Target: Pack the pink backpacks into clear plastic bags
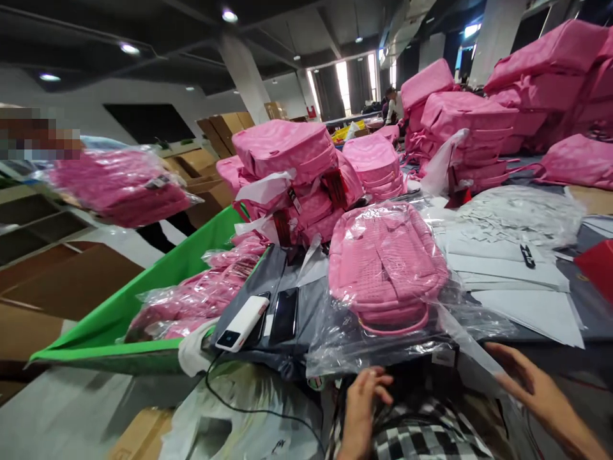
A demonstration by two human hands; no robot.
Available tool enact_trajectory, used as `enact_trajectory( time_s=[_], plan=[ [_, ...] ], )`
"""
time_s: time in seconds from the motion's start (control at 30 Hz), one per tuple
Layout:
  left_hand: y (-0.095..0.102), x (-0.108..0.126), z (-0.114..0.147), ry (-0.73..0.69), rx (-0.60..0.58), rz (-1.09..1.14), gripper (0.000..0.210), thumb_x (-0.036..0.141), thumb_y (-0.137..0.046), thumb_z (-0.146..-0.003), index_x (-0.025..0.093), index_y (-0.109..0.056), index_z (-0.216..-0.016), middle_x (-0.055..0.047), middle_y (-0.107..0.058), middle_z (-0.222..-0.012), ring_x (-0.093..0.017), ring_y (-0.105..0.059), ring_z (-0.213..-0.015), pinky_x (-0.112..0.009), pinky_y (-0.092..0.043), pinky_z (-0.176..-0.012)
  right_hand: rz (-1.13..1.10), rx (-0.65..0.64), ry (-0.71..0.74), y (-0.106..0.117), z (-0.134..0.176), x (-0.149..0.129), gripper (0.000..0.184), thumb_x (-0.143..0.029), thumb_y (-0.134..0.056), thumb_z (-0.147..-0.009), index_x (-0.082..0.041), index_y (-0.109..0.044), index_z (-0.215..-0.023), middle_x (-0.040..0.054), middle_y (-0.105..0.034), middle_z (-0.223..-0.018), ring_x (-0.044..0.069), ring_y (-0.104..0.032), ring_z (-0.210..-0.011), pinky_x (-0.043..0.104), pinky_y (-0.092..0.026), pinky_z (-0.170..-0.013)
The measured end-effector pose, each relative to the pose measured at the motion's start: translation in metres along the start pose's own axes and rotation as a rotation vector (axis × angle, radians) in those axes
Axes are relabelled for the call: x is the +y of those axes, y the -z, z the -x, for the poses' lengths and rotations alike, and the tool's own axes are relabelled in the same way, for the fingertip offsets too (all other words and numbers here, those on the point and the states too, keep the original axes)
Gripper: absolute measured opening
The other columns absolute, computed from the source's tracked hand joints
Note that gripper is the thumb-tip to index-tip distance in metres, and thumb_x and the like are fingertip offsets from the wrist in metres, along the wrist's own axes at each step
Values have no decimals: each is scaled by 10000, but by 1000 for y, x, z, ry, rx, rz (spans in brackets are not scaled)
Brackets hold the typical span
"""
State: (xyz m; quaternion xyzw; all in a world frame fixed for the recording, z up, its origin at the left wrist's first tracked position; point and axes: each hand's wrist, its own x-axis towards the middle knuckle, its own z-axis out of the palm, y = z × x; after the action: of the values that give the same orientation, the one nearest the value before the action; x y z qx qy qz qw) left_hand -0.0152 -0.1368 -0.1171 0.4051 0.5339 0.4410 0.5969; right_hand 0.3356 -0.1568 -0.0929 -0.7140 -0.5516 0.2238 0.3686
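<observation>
A pink backpack (387,262) lies in a clear plastic bag (330,345) on the dark table in front of me. The bag's loose end hangs over the near table edge. My left hand (364,406) is just below that end, fingers loosely bent and apart, with nothing seen in them. To the right of the bag, my right hand (534,386) has its thumb and fingers spread. A translucent strip (472,342) runs from the bag's near right corner to its fingers; whether they touch it is unclear.
Stacked pink backpacks (287,153) stand behind. White sheets (517,281) lie on the right. A white power bank (243,322) and a dark phone (285,313) rest left. Bagged pink packs fill a green-sided bin (158,294). A person (67,144) carries a bagged pink stack at far left.
</observation>
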Motion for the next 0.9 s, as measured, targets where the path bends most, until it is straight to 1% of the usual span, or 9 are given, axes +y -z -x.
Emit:
enact_trajectory(
  time_s=[0.1, 0.2, 0.27, 0.37, 0.47, 0.63, 0.73, 0.8, 0.9],
  plan=[
    [-66, 14, -16, -157, -175, -227, 529, 600, -706, -801, 189, -737, -1133, -75, -754, -915, -228, -654, -798, -350, -511, -818, 116, 102, 65, -27, 14, -28, 683, -662, -582, -753, -196, -627, -1250, 149, -702, -1268, 340, -695, -1120, 444, -584, -935],
    [-111, 23, -43, -153, -176, -318, 453, 485, -747, -762, 194, -749, -1109, -84, -757, -954, -268, -655, -905, -403, -497, -930, 207, 71, 32, -32, 9, -40, 537, -518, -409, -861, -212, -622, -1248, 112, -769, -1009, 330, -748, -878, 425, -592, -734],
    [-123, 25, -52, -135, -113, -284, 386, 468, -781, -733, 195, -772, -1007, -102, -763, -980, -297, -659, -983, -438, -474, -996, 205, -14, 7, -23, 3, -34, 479, -484, -381, -879, -249, -654, -1196, 68, -766, -830, 316, -741, -728, 387, -557, -632],
    [-120, 31, -49, -90, -179, -79, 397, 516, -863, -651, 172, -770, -827, -105, -761, -902, -294, -680, -908, -439, -504, -939, 84, -161, 40, -4, -3, -21, 386, -487, -444, -868, -288, -715, -1057, 50, -778, -888, 306, -750, -835, 351, -559, -698],
    [-108, 50, -36, 52, -344, 171, 474, 500, -925, -604, 139, -781, -874, -97, -767, -890, -258, -693, -858, -397, -515, -901, -93, -333, 70, 3, -2, -24, 361, -509, -550, -823, -258, -758, -981, 55, -777, -956, 325, -725, -962, 375, -567, -836],
    [-107, 67, -26, 89, -389, 250, 507, 453, -961, -583, 155, -795, -957, -90, -782, -982, -235, -694, -930, -346, -489, -941, -484, -618, -94, -11, 20, -39, 674, -725, -590, -818, -172, -754, -1167, 110, -762, -1047, 329, -700, -979, 468, -566, -927],
    [-113, 51, -33, 76, -355, 202, 562, 528, -948, -568, 147, -787, -948, -88, -771, -931, -232, -684, -882, -342, -495, -900, -520, -522, -272, -16, 36, -27, 849, -856, -515, -794, -174, -731, -1251, 146, -717, -1228, 352, -658, -1154, 495, -510, -1036],
    [-115, 33, -37, -5, -289, 78, 549, 603, -893, -621, 151, -780, -911, -73, -752, -868, -223, -666, -828, -329, -495, -846, -452, -417, -304, -19, 43, -17, 873, -884, -503, -772, -177, -750, -1220, 144, -690, -1294, 363, -614, -1240, 490, -471, -1087],
    [-110, 7, -34, -102, -281, -305, 484, 646, -749, -779, 174, -730, -678, -37, -662, -652, -208, -617, -678, -306, -459, -706, -350, -331, -211, -26, 50, -9, 756, -836, -537, -777, -187, -787, -1074, 112, -758, -1097, 350, -687, -1078, 453, -551, -981]
  ],
)
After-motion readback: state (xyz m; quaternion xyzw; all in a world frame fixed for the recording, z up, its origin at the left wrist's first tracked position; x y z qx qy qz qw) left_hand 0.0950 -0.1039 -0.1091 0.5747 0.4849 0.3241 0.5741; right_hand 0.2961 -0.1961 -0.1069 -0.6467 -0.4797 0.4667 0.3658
